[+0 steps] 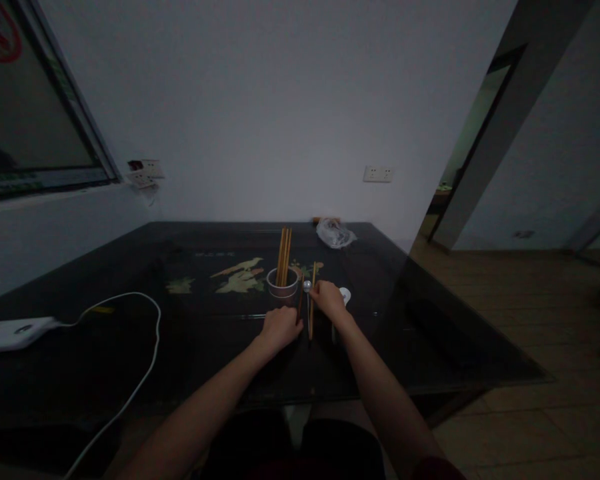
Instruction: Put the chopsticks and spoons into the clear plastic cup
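Note:
A small round cup [282, 287] stands on the dark glass table [130, 347] with several wooden chopsticks [284, 255] upright in it. Just in front of it my left hand [279, 329] rests on the table, fingers curled against a dark stick lying there. My right hand [329, 300] is closed around a wooden chopstick [311, 313] that lies lengthwise between both hands. A metal spoon [307, 288] with a shiny bowl lies beside that chopstick. A white spoon-like object [345, 294] peeks out behind my right hand.
A crumpled clear plastic bag [335, 233] sits at the far edge. A white power strip [10, 332] with a white cable [147, 347] lies at the left. Wall sockets [378, 174] are on the back wall. The table's right edge borders a wooden floor [530, 313].

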Tool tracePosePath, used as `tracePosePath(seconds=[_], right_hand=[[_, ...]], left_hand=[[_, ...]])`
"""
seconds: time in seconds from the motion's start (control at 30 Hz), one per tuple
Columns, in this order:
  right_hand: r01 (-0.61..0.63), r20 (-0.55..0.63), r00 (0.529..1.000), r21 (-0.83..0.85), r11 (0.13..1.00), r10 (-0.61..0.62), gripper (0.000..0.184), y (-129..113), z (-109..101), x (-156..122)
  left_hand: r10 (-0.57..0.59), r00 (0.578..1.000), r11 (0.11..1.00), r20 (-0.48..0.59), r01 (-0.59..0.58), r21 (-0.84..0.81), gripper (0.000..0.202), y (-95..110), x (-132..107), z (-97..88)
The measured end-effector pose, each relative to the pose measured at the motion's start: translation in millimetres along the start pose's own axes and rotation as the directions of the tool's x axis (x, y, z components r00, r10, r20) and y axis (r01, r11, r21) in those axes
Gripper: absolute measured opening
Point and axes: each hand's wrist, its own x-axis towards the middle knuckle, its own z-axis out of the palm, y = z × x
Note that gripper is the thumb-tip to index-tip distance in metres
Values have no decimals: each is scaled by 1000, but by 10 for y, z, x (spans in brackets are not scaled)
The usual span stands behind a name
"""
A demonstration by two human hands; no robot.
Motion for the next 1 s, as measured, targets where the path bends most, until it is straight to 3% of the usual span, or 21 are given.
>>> tracePosePath(seconds=[0.27, 0.4, 0.5, 0.6, 0.7, 0.77, 0.87, 1.0], right_hand=[[-11, -43, 999, 91, 996, 15, 25, 19, 27, 32], [-21, -81, 996, 182, 983, 36, 24, 56, 37, 61], [-29, -117, 990, 365, 931, 77, 18, 88, 23, 84], [-5, -110, 990, 582, 813, 84, 19, 101, -11, 99], [15, -96, 993, 684, 729, 69, 25, 83, -38, 104], [41, -100, 993, 809, 587, 69, 28, 63, -44, 100], [73, -95, 994, 950, 304, 57, 33, 34, -47, 86], [62, -66, 998, 985, 159, 22, 35, 7, -59, 64]], left_hand=[[38, 991, 999, -130, -34, 29, 35, 21, 6, -9], [34, 985, 997, -171, -45, -60, 30, 11, 9, -10], [51, 975, 977, -218, -94, -190, 27, 3, 27, -2], [76, 953, 924, -293, -178, -340, 28, -4, 54, 10], [82, 931, 857, -357, -248, -452, 28, -16, 86, 33], [85, 921, 825, -380, -279, -492, 27, -27, 106, 56], [108, 910, 802, -399, -317, -506, 26, -41, 126, 87], [133, 904, 770, -407, -353, -531, 28, -53, 136, 104]])
